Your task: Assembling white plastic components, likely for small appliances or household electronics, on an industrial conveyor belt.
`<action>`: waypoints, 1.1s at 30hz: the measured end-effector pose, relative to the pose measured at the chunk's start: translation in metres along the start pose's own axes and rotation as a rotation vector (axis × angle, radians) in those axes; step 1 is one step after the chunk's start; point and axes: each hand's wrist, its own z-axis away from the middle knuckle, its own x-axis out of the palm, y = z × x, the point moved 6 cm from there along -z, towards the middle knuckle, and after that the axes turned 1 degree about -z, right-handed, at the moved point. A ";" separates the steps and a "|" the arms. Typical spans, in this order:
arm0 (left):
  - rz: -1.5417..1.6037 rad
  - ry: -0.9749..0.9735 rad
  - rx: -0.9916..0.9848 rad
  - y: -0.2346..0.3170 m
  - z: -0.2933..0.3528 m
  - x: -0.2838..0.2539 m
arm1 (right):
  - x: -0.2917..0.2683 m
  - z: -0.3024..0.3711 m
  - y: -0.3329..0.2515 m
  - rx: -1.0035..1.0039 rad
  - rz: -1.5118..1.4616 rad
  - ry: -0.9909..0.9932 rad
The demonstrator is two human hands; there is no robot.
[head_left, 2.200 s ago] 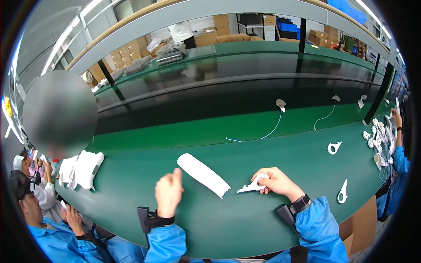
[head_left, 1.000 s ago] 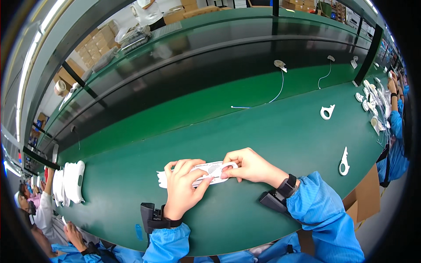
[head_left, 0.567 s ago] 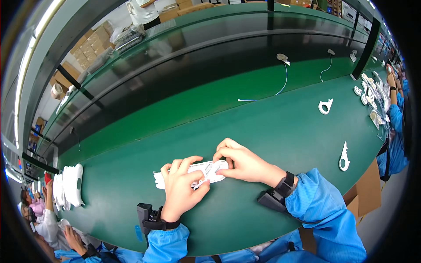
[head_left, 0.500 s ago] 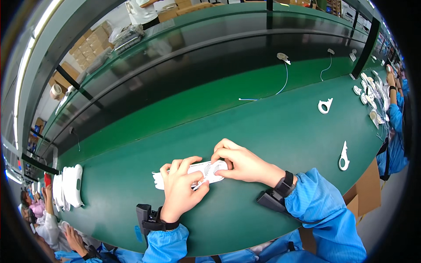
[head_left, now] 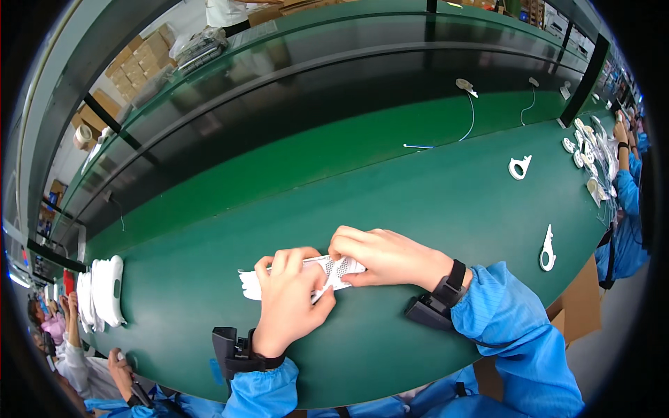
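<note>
White perforated casing (head_left: pixel 337 272) at the near middle of the green table (head_left: pixel 418 348), slightly left of centre. The left hand (head_left: pixel 289 296) closes over its middle; the right hand (head_left: pixel 390 258) pinches its right end (fingertips partly hidden). The part is judged light, stiff and rather smooth, its thin edges perhaps liable to crack; the long sides should offer the safest hold. Near right, a cardboard box (head_left: pixel 582 296); far left, stacked cartons (head_left: pixel 143 63). The contents of both cannot be told.
</note>
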 end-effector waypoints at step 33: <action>0.319 0.550 -0.142 -0.035 0.007 -0.049 | -0.025 -0.015 0.067 0.398 -0.249 0.183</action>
